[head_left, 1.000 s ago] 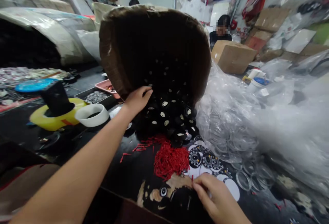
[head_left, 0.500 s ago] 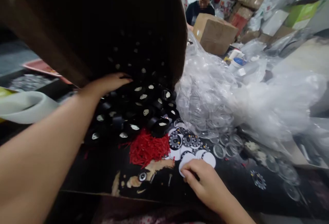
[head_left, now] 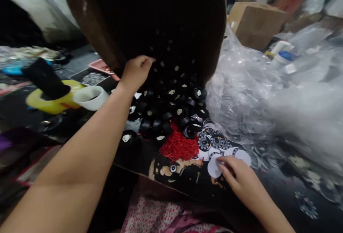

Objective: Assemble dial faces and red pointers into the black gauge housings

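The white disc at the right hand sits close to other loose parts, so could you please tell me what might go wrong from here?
The white disc could slip or shift under the right hand, which appears to touch its edge. Loose red pieces lie right beside the printed discs and might get mixed among them. The heaped black parts near the left hand could slide onto the red pieces if disturbed.

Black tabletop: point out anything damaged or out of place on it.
Pale brown patches break the black tabletop near its front edge, as if the dark surface were worn away. One printed dial also lies at the right, well apart from the other dials.
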Demonstrator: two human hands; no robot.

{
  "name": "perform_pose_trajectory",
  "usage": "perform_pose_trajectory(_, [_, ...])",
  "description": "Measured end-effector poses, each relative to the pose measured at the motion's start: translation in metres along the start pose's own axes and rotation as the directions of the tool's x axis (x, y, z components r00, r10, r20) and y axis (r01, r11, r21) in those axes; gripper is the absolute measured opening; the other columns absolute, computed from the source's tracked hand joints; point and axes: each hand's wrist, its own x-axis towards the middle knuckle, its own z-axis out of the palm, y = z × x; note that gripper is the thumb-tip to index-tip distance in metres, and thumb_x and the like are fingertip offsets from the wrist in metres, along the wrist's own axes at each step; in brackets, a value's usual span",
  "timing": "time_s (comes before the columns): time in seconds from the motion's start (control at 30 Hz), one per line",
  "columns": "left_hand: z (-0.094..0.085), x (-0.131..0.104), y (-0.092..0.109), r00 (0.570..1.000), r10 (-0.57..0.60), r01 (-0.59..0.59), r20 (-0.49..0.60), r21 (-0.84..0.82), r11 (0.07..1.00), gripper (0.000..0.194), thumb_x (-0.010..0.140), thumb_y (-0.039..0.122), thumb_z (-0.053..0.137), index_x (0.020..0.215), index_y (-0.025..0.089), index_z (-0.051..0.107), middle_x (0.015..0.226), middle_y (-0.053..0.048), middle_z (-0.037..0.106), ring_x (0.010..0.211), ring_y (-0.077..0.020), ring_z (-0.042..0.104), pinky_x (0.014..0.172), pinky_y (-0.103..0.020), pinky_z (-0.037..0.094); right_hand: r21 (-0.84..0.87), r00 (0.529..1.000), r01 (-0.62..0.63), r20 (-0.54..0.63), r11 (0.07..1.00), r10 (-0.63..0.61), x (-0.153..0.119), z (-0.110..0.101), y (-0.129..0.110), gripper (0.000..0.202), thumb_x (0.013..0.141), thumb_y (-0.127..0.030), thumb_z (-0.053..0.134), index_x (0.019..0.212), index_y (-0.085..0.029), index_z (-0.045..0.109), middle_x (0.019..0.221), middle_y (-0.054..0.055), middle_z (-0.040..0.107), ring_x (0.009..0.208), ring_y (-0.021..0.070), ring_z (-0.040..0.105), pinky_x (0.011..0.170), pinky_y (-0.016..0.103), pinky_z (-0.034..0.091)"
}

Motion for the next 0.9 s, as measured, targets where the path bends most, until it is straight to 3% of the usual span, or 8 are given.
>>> perform_pose_trajectory(0.07, [-0.027,-0.024,0.006,0.998,0.043,-0.044,-0.042,-0.026,0.999,0.075,0.098,0.029,-0.006,0.118,-0.006,0.057,0.119,-0.004,0.067,0.112,-0.0163,0.062,0.094,-0.033,0.045,0.003,0.999,0.029,-0.015,1.000,-0.029,-0.002,0.001,0.005,0.027,0.098,-0.033,0.044,0.107,-0.021,0.067,0.106,0.009,0.073,0.097,0.0269,0.067,0.087,0.043,0.049])
perform_pose_trajectory(0.2, [-0.058,-0.120,-0.007,0.994,0.010,-0.011,-0.107,-0.014,1.000,0.044,0.100,0.039,0.037,0.118,0.013,0.067,0.116,-0.004,0.073,0.111,-0.0179,0.065,0.100,-0.037,0.046,0.008,0.993,0.075,-0.087,0.997,-0.074,-0.008,0.002,0.010,0.026,0.098,-0.037,0.045,0.103,-0.025,0.068,0.103,0.006,0.074,0.094,0.0256,0.068,0.083,0.042,0.052])
perform_pose_trajectory(0.3, [-0.049,-0.196,-0.035,0.993,-0.032,0.037,-0.111,0.045,0.998,0.038,0.096,0.039,0.048,0.121,0.016,0.065,0.124,-0.011,0.070,0.115,-0.0251,0.064,0.100,-0.044,0.048,0.003,0.986,0.124,-0.114,0.992,-0.122,-0.008,0.003,0.005,0.025,0.097,-0.036,0.046,0.100,-0.026,0.068,0.099,0.004,0.075,0.090,0.0238,0.069,0.079,0.039,0.053])
perform_pose_trajectory(0.4, [-0.025,-0.239,-0.061,0.997,-0.019,0.029,-0.075,0.131,0.991,0.053,0.087,0.044,0.062,0.131,0.016,0.058,0.135,-0.017,0.063,0.126,-0.0350,0.055,0.110,-0.053,0.035,0.000,0.979,0.184,-0.095,0.983,-0.183,-0.003,0.003,-0.006,0.024,0.098,-0.033,0.045,0.099,-0.026,0.068,0.096,0.003,0.074,0.086,0.0221,0.069,0.076,0.037,0.053])
perform_pose_trajectory(0.53, [-0.001,-0.242,-0.077,0.998,-0.023,0.035,-0.056,0.224,0.974,0.050,0.091,0.041,0.057,0.136,0.018,0.054,0.133,-0.016,0.063,0.133,-0.0357,0.047,0.118,-0.056,0.018,0.019,0.973,0.229,-0.027,0.973,-0.229,0.002,0.003,-0.025,0.023,0.099,-0.031,0.045,0.101,-0.026,0.067,0.089,0.002,0.073,0.080,0.0203,0.068,0.073,0.035,0.051])
perform_pose_trajectory(0.7, [0.006,-0.214,-0.079,0.999,-0.020,0.026,-0.036,0.163,0.986,0.048,0.091,0.039,0.056,0.134,0.018,0.054,0.130,-0.015,0.064,0.129,-0.0327,0.052,0.117,-0.054,0.023,0.057,0.973,0.231,-0.004,0.971,-0.231,-0.004,0.007,-0.034,0.022,0.097,-0.027,0.046,0.099,-0.026,0.068,0.093,0.003,0.073,0.083,0.0211,0.068,0.075,0.037,0.051])
perform_pose_trajectory(0.8, [0.000,-0.204,-0.071,0.997,-0.027,0.037,-0.073,0.139,0.990,0.049,0.089,0.037,0.058,0.134,0.016,0.053,0.131,-0.017,0.062,0.131,-0.0332,0.050,0.118,-0.054,0.021,0.091,0.979,0.205,-0.006,0.974,-0.206,-0.008,0.006,-0.035,0.022,0.097,-0.027,0.046,0.098,-0.025,0.069,0.092,0.004,0.073,0.083,0.0219,0.068,0.077,0.038,0.050])
perform_pose_trajectory(0.9, [-0.008,-0.215,-0.045,0.985,-0.058,0.070,-0.162,0.069,0.995,0.052,0.088,0.035,0.062,0.136,0.019,0.051,0.135,-0.016,0.057,0.138,-0.0337,0.042,0.120,-0.055,0.011,0.177,0.987,0.153,0.014,0.972,-0.158,-0.010,0.005,-0.043,0.023,0.096,-0.028,0.047,0.097,-0.024,0.070,0.093,0.005,0.073,0.086,0.0224,0.067,0.079,0.039,0.049])
